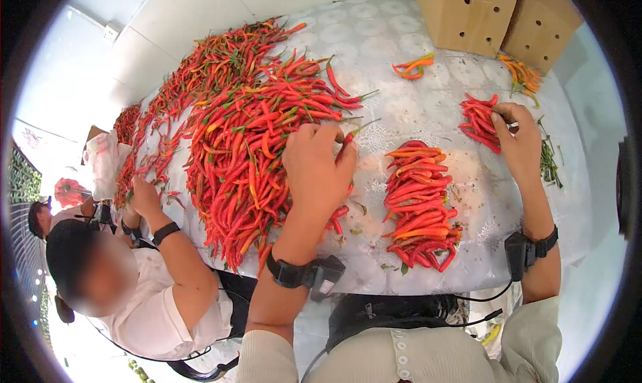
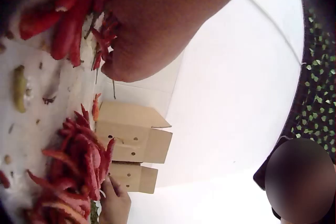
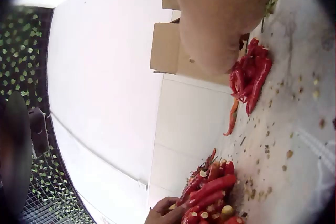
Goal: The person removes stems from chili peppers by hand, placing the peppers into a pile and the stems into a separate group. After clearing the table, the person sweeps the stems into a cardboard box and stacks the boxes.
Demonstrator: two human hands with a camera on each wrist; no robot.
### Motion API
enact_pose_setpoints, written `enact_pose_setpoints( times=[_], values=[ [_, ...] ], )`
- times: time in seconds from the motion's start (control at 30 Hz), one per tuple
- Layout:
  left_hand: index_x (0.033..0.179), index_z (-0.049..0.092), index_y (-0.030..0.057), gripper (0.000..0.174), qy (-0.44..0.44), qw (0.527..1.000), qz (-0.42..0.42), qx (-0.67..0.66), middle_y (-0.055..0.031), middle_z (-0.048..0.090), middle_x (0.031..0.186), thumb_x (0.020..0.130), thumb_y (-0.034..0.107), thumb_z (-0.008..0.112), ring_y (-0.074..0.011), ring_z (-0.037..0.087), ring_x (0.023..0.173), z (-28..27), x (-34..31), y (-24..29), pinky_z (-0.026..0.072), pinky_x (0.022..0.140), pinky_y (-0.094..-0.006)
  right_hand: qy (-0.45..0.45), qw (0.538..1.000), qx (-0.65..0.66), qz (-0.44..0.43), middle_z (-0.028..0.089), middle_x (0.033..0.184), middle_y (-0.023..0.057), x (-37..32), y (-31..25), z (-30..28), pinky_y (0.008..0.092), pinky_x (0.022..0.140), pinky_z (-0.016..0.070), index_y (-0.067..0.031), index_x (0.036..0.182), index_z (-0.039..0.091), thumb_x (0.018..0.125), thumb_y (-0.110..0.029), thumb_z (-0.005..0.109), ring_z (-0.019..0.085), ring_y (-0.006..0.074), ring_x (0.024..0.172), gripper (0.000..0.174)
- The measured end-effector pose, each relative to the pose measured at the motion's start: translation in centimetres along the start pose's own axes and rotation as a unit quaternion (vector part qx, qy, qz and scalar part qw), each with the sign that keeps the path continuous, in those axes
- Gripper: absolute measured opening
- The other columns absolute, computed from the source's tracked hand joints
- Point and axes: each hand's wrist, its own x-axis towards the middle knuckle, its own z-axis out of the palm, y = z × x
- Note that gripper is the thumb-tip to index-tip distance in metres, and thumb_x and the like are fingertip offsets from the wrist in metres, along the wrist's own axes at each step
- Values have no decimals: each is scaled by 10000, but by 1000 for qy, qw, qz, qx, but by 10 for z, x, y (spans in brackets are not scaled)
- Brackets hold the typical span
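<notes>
My left hand (image 1: 319,165) pinches a red chili (image 1: 348,141) with a long stem at the right edge of a large heap of red chilies (image 1: 247,155). In the left wrist view the hand (image 2: 157,29) hides most of what its fingers hold. My right hand (image 1: 520,142), fingers bent, pinches a red chili at the edge of a small pile of red chilies (image 1: 479,123); the fingertips are partly hidden in the right wrist view, where the back of the hand (image 3: 215,24) shows. Between both hands lies a long stacked row of red chilies (image 1: 420,206).
Cardboard boxes (image 1: 468,15) stand at the back right, near orange chilies (image 1: 521,75). A few more orange chilies (image 1: 414,66) lie behind the row. Green stems (image 1: 550,159) lie beyond my right hand. Another person (image 1: 160,296) sits on the left, hands at the heap.
</notes>
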Motion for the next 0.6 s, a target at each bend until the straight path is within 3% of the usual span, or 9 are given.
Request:
enact_pose_setpoints(
  times=[0.13,0.2,0.4,0.5,0.6],
  values=[
    [951,600,35,178,44,988,3,-148,-120,643,831,837,141,688,-334,591,805,-1,0,7,435,733,-461,46,998,-16,-46,658,980,112,-4,-17,-4,325,779,504,-32,994,678,867,-152,693,640,219,885,175],
    [942,612,42,176,56,983,59,-164,-118,643,830,830,145,702,-330,589,801,-3,1,16,437,724,-452,56,997,4,-55,653,992,119,-5,-31,-7,325,785,504,-35,999,681,860,-151,702,633,225,902,182],
    [924,655,53,193,7,954,166,-249,-110,661,865,770,112,754,-317,589,797,-12,-8,41,448,718,-418,-80,968,217,-102,659,977,108,-32,-73,-2,342,795,496,-43,1013,689,829,-170,746,622,250,900,231],
    [926,660,55,227,-6,940,182,-287,-105,669,880,736,90,778,-314,598,798,-13,-11,47,462,715,-405,-132,942,232,-203,667,953,94,-37,-88,0,356,797,487,-50,1005,692,793,-166,775,618,256,883,255],
    [919,654,55,256,-18,933,165,-318,-101,672,887,709,79,798,-310,610,798,-14,-13,51,475,714,-395,-160,931,222,-239,668,902,80,-38,-90,2,379,757,472,-71,969,690,750,-144,788,605,271,831,251]
  ],
)
